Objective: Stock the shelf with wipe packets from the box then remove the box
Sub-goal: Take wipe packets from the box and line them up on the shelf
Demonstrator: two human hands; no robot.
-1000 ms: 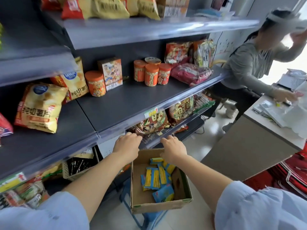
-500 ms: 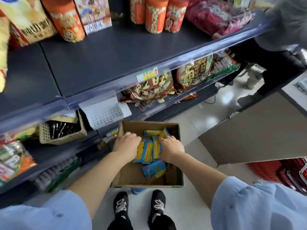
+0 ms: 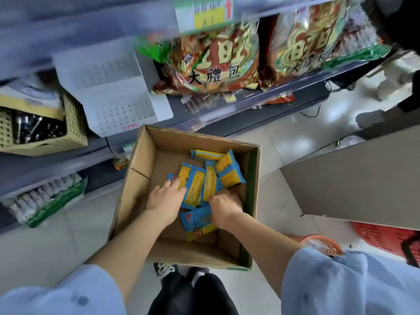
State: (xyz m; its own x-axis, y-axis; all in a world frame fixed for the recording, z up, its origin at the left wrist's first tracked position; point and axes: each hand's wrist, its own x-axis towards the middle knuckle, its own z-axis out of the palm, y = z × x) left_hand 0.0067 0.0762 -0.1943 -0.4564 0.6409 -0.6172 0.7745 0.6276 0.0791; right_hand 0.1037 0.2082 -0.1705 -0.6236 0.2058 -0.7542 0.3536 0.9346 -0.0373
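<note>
An open cardboard box [image 3: 139, 164] sits low in front of the shelf, just past my shoes. Inside lie several blue and yellow wipe packets [image 3: 229, 171], some standing on edge in a bunch, and one [image 3: 196, 223] lying flat near my wrists. Both hands are down in the box. My left hand [image 3: 167, 200] presses against the left side of the bunch, fingers on a yellow packet. Against the bunch's lower right edge my right hand [image 3: 225, 206] curls its fingers around the packets. Neither hand's fingertips are fully visible.
The dark shelf edge [image 3: 227, 114] runs just beyond the box and holds red snack bags [image 3: 216, 60]. A white perforated divider [image 3: 118, 92] and a yellow basket [image 3: 75, 123] are at the left. A beige counter panel [image 3: 352, 178] and a red basket [image 3: 386, 237] stand at the right.
My view has tilted down from the upper shelves to the box. Both hands went from the box's far rim down inside onto the bunch of packets.
</note>
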